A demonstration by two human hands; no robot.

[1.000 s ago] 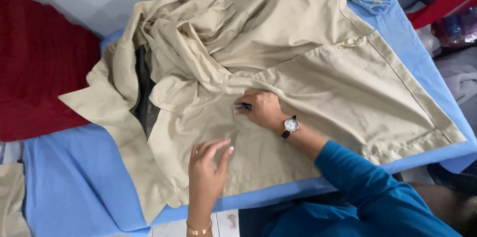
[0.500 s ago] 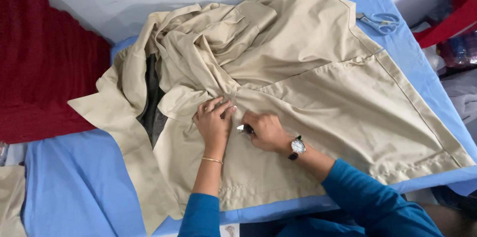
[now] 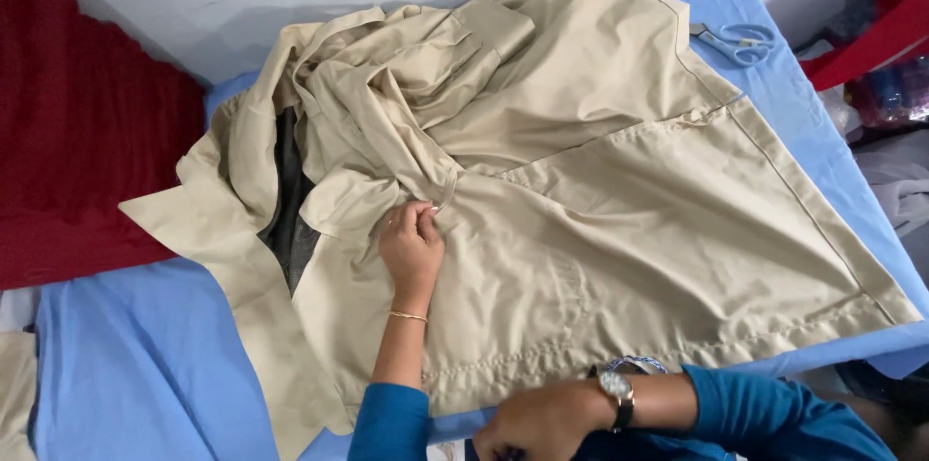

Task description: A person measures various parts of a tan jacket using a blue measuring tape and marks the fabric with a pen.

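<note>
Right hand (image 3: 542, 422) withdrawn, fingertips cropped.

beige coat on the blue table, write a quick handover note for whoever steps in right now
Left hand: fingertips pinch a fold of the large beige cotton coat near its middle seam.
Right hand: at the near table edge by the hem, wristwatch on; whether it holds anything cannot be told.
Coat lies spread over the blue-covered table, upper part bunched, dark lining showing at left. Blue-handled scissors lie at the far right corner.
Done: lower panel laid flat. Left: bunched top is not smoothed.
</note>
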